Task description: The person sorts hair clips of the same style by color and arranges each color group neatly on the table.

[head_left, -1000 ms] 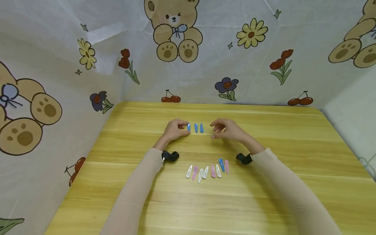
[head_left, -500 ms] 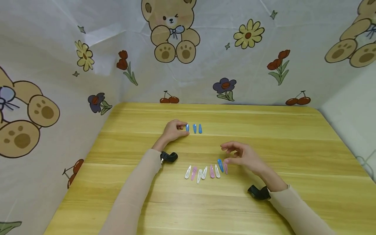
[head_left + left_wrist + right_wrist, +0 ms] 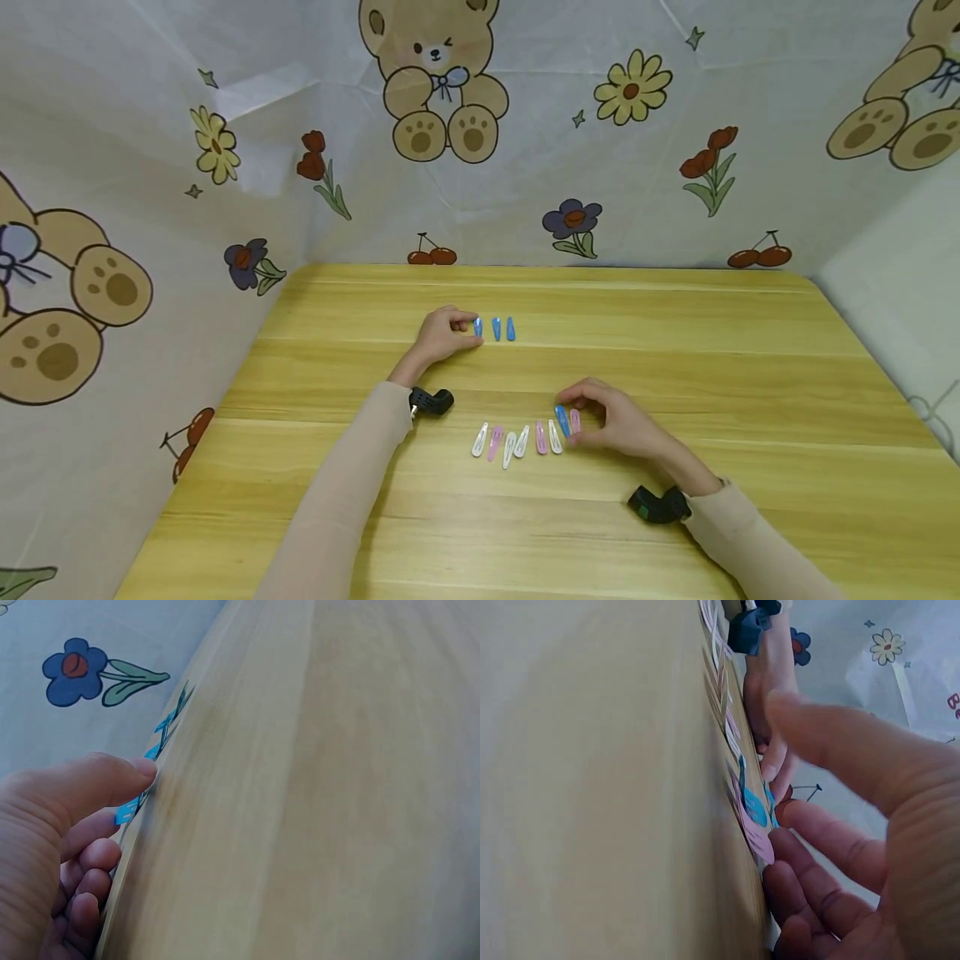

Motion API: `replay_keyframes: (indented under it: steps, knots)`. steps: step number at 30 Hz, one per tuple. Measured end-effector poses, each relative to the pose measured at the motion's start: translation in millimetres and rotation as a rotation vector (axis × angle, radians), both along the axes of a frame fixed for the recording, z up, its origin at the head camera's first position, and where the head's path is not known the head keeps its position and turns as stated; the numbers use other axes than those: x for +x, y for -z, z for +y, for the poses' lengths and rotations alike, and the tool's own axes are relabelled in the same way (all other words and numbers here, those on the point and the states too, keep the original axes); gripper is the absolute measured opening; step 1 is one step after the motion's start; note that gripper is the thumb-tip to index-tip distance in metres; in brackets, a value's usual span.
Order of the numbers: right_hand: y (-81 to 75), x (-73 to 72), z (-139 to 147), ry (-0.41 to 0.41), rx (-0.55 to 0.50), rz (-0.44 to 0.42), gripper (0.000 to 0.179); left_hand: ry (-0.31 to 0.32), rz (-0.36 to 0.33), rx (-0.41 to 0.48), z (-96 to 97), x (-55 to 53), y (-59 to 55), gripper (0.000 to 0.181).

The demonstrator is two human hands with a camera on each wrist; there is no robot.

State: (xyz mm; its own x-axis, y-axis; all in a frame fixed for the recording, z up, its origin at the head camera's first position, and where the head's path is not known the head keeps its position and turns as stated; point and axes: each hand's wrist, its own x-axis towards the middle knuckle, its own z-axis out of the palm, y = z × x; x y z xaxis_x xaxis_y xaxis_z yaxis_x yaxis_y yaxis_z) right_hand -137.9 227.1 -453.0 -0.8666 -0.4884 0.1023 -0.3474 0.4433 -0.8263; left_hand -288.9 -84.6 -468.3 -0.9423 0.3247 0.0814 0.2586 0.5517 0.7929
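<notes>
At the far part of the table, my left hand (image 3: 442,333) pinches a blue snap hair clip (image 3: 477,327) between thumb and index finger. Two more blue hair clips (image 3: 497,329) lie just right of it. My right hand (image 3: 618,423) reaches over the right end of a nearer row, thumb and index finger spread around a blue hair clip (image 3: 562,420). A pink hair clip (image 3: 575,420) sits beside that one, partly under the hand. In the right wrist view the thumb (image 3: 840,742) stands apart from the blue clip (image 3: 756,808); firm contact is not visible.
Several white and pink hair clips (image 3: 542,437) continue the near row leftward. All lie on a wooden table (image 3: 675,333). A white cloth (image 3: 510,192) printed with bears and flowers hangs behind and at the left. Each wrist wears a black camera (image 3: 432,402).
My right hand has come from beside the far blue clips toward me, to the near row's blue and pink clips. My left hand has stayed at its clip.
</notes>
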Motion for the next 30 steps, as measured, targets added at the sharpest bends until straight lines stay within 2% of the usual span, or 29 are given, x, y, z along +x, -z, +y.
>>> replay_keyframes:
  steps: [10,14,26,30]
  knots:
    - [-0.6,3.0,-5.9,-0.010,0.133,0.098,0.050,0.001,0.004,0.001,0.6,0.5,-1.6,0.044]
    - [-0.6,3.8,-7.5,-0.012,0.150,0.125,0.051,0.000,0.003,0.005,0.4,0.7,-0.9,0.044]
    - [-1.6,3.8,-8.7,-0.003,0.180,0.108,0.046,0.003,0.024,-0.002,-0.6,-1.7,1.9,0.044]
    - [-2.5,2.9,-7.0,-0.022,0.192,0.097,0.050,0.002,0.026,-0.003,-0.8,-1.9,2.2,0.044]
